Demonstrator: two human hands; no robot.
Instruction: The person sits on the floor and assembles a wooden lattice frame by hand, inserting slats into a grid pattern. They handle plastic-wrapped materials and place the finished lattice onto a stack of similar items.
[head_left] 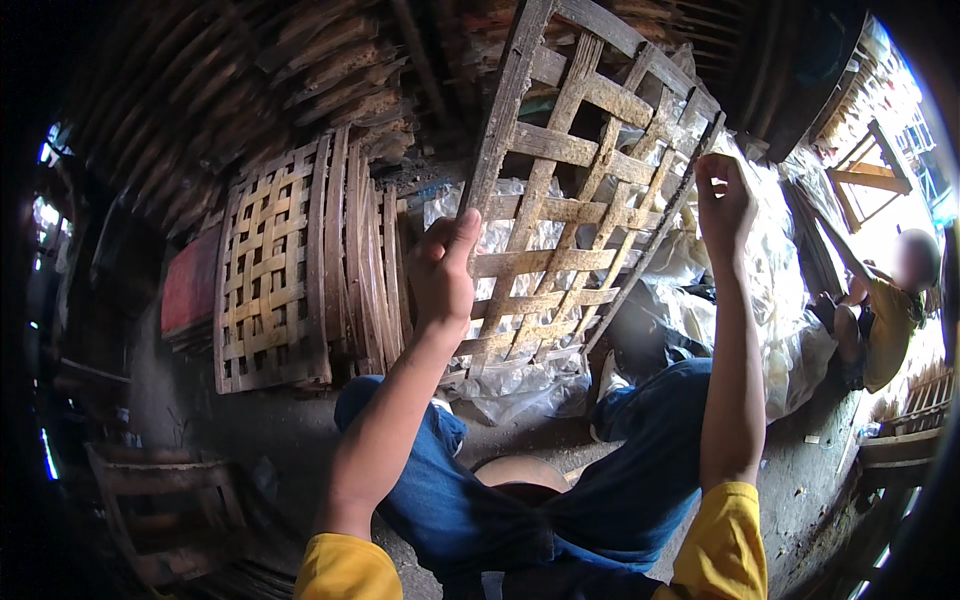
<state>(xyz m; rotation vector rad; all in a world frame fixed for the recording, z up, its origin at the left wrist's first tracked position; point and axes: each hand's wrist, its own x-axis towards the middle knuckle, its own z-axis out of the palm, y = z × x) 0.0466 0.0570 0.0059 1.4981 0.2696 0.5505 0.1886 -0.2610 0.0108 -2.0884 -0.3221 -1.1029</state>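
Note:
A wooden frame with a woven bamboo-strip lattice [560, 150] stands tilted up in front of me, above my knees. My left hand [446, 268] is closed round its left rail, thumb on top. Beside the upper part of its right rail, my right hand [727, 205] is raised with the fingers curled to the thumb in a pinch. Whether those fingertips touch the rail or hold something small is too unclear to tell. Some lattice strips look pale and others are darkly weathered. Clear plastic sheeting [540, 390] shows behind and below the frame.
Several similar lattice frames [268, 265] lean in a stack at the left, beside a red panel [190, 285]. A wooden stool-like piece [165, 500] stands at lower left. Another person [885, 325] in a yellow top sits at the right, past the heaped plastic sheeting.

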